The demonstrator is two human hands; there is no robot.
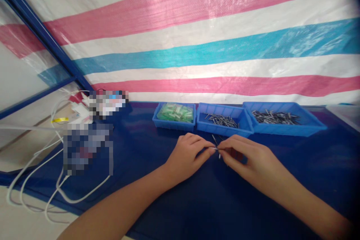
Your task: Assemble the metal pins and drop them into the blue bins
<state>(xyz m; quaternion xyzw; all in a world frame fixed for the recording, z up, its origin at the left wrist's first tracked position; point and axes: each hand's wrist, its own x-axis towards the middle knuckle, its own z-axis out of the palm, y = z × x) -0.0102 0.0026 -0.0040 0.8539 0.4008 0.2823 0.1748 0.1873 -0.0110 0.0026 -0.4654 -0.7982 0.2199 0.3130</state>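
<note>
My left hand [189, 153] and my right hand [244, 155] meet fingertip to fingertip over the dark blue table cover [157, 165]. Both hands pinch a small thin metal pin [217, 149] between thumb and forefinger. A few loose pins [215, 139] lie on the cover just behind my fingertips. Right behind the hands stand three blue bins in a row: the left bin [174, 114] holds small green-white plastic parts, the middle bin [223, 120] and the right bin [281, 118] hold metal pins.
White cables [56, 191] loop over the table's left side, by blurred-out items [87, 142] and a white plug block. A striped pink, white and blue tarp [197, 37] hangs behind the bins. A blue metal frame [42, 33] runs along the left.
</note>
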